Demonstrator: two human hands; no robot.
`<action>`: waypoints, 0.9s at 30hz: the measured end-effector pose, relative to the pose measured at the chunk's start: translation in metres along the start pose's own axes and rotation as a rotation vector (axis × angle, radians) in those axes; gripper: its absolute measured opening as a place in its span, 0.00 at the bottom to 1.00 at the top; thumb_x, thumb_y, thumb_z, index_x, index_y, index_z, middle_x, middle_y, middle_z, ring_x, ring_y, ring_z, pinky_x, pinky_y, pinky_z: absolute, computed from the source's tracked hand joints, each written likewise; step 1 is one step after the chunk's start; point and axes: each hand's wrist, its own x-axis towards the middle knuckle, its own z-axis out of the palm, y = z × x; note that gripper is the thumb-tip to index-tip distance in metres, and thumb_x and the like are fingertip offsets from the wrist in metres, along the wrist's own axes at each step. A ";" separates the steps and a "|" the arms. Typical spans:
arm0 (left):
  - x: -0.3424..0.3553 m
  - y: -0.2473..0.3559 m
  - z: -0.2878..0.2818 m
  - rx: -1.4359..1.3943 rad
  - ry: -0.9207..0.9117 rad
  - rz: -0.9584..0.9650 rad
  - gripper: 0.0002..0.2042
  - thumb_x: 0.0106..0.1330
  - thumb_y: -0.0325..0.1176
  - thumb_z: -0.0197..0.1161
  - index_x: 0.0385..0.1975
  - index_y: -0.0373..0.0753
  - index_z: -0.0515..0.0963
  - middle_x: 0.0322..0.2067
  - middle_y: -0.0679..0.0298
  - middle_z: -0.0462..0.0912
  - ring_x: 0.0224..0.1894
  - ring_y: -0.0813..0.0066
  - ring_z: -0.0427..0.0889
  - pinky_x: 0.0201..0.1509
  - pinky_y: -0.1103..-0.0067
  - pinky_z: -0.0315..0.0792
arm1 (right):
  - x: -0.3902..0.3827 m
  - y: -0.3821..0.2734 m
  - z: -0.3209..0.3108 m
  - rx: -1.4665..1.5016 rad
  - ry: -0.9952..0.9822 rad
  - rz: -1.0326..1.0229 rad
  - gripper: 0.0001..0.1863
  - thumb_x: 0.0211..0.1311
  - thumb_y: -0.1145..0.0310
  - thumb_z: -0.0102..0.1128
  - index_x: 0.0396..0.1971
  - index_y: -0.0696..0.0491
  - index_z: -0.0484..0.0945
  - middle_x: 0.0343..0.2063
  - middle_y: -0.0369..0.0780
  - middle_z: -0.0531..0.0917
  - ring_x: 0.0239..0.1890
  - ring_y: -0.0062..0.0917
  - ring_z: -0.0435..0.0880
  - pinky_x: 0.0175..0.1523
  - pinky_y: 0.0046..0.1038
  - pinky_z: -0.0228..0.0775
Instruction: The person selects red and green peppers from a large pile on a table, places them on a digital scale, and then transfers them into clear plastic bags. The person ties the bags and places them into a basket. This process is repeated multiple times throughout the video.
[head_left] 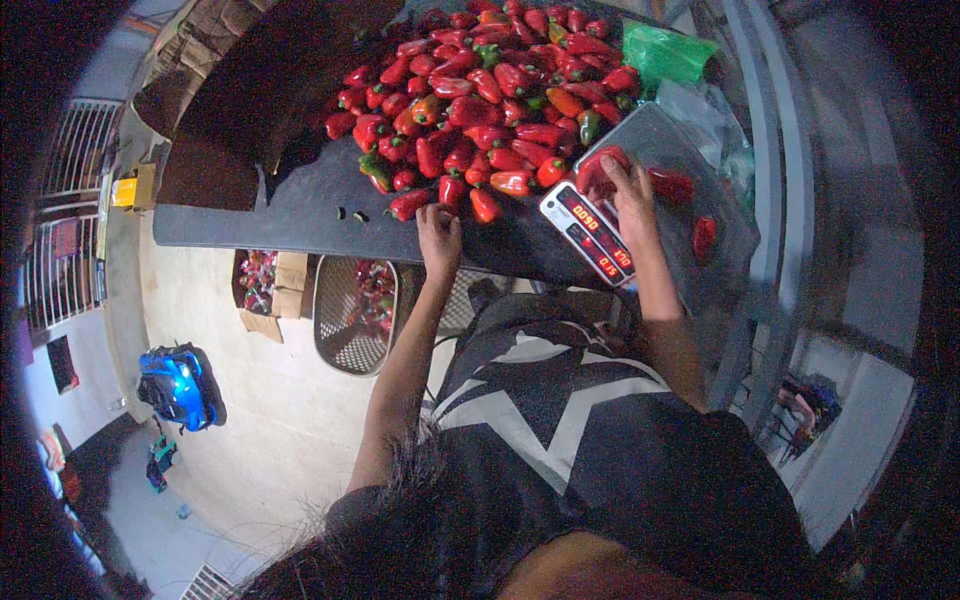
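A big heap of glossy red peppers [470, 120], a few partly green or orange, covers the far part of the dark table [300, 205]. My right hand [632, 195] is over the weighing scale [590, 235], its fingers closed on a red pepper [598, 172] above the pan. Two more peppers, a wide one [671, 186] and a small one [704, 240], lie on the right side of the pan. My left hand [440, 240] rests at the table's near edge, fingers curled, just below a red pepper [451, 190]. Whatever those fingers may hold is hidden.
Crumpled green plastic bags [668, 52] and clear bags [705, 112] lie at the back right. Below the table edge stand a basket [330, 345] and a cardboard box [290, 285], both containing peppers. Small dark scraps [350, 215] lie left of the heap. A blue backpack [178, 385] sits on the floor.
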 end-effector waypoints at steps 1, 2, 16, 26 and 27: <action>0.001 0.003 0.001 0.030 0.032 0.040 0.13 0.54 0.23 0.57 0.40 0.36 0.69 0.37 0.52 0.69 0.42 0.50 0.70 0.47 0.63 0.66 | -0.001 -0.002 -0.005 -0.012 0.100 -0.017 0.15 0.57 0.58 0.62 0.39 0.51 0.72 0.27 0.33 0.78 0.23 0.16 0.75 0.29 0.18 0.66; 0.003 0.006 0.001 0.061 0.056 0.063 0.13 0.54 0.23 0.57 0.40 0.36 0.69 0.37 0.52 0.69 0.42 0.50 0.70 0.46 0.63 0.67 | 0.000 -0.008 -0.015 -0.083 0.027 -0.087 0.16 0.55 0.62 0.63 0.40 0.52 0.72 0.29 0.33 0.78 0.25 0.16 0.75 0.32 0.19 0.67; 0.040 0.040 0.041 0.154 -0.033 0.273 0.18 0.54 0.26 0.59 0.46 0.38 0.70 0.44 0.50 0.71 0.48 0.48 0.70 0.50 0.64 0.66 | -0.024 -0.063 -0.152 -0.242 0.353 -0.285 0.21 0.57 0.66 0.61 0.48 0.59 0.70 0.38 0.41 0.78 0.37 0.23 0.80 0.44 0.23 0.73; 0.026 0.042 0.026 0.112 -0.060 0.234 0.15 0.53 0.26 0.60 0.42 0.39 0.72 0.42 0.53 0.71 0.46 0.51 0.71 0.49 0.65 0.67 | -0.030 -0.028 -0.144 -1.141 0.575 -0.510 0.25 0.47 0.70 0.66 0.48 0.51 0.71 0.46 0.49 0.72 0.50 0.45 0.72 0.53 0.38 0.66; 0.025 0.040 0.023 0.102 -0.054 0.212 0.14 0.53 0.26 0.60 0.42 0.39 0.72 0.42 0.53 0.71 0.46 0.52 0.71 0.49 0.65 0.67 | -0.033 -0.023 -0.140 -1.106 0.567 -0.472 0.25 0.47 0.71 0.66 0.48 0.51 0.71 0.47 0.49 0.71 0.50 0.45 0.72 0.53 0.38 0.66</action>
